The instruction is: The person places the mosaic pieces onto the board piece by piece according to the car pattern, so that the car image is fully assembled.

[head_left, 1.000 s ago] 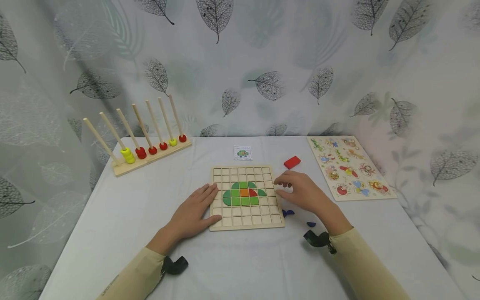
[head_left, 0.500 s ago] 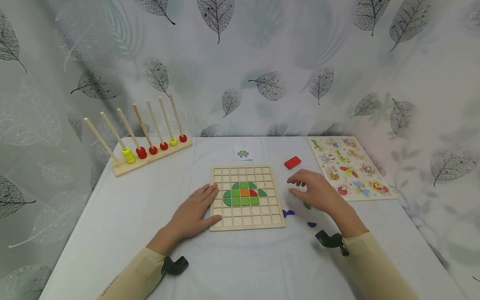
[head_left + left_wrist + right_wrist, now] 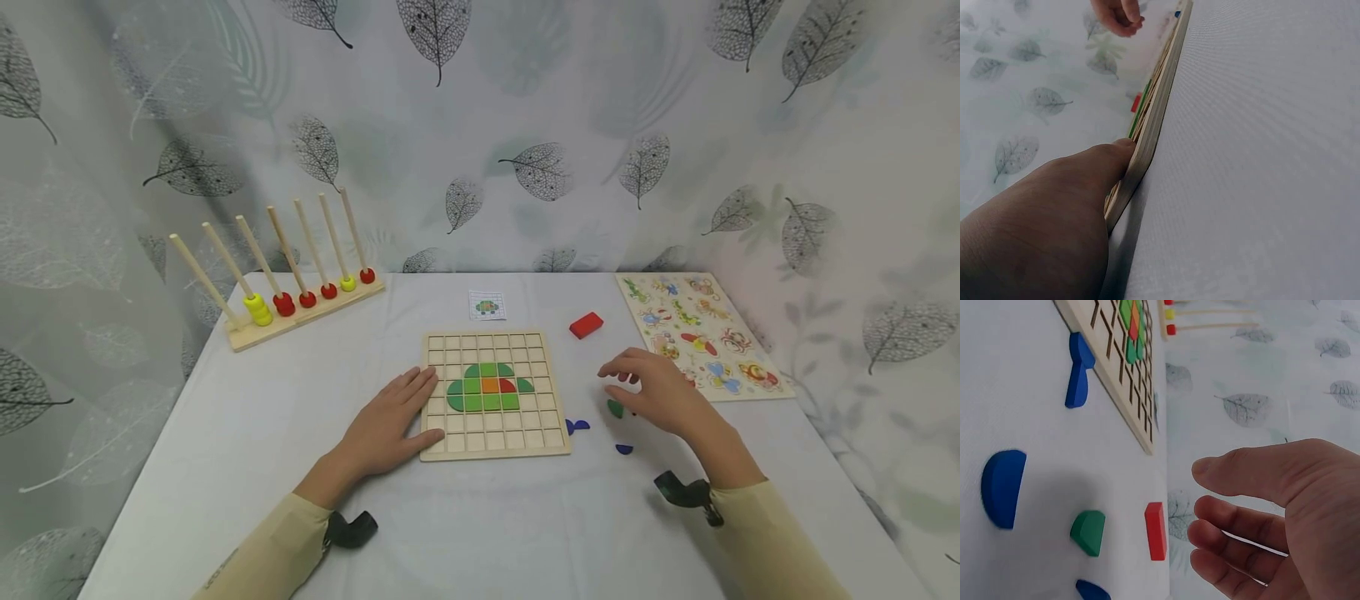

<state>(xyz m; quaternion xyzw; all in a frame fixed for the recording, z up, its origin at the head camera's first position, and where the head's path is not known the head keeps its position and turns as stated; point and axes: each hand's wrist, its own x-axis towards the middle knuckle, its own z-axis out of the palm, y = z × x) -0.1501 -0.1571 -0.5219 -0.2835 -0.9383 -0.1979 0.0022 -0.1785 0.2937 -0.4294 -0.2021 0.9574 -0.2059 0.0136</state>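
Note:
My left hand rests on the left edge of a wooden grid board, fingers straight; its thumb lies on the rim. Green, orange and red tiles fill a patch mid-board. My right hand hovers right of the board, fingers loosely bent, holding nothing. Nearest below it lies a green quarter-round piece. A blue half-round piece lies nearer the person. Two more blue pieces touch each other by the board's right edge, and another blue piece is partly cut off in the right wrist view.
A red block lies beyond the board's right corner. Behind the board is a small pattern card. A peg stand with red and yellow beads stands back left. A picture puzzle board lies at the right.
My right hand has moved right, away from the board's edge, uncovering the green piece on the table. The left hand has stayed on the board.

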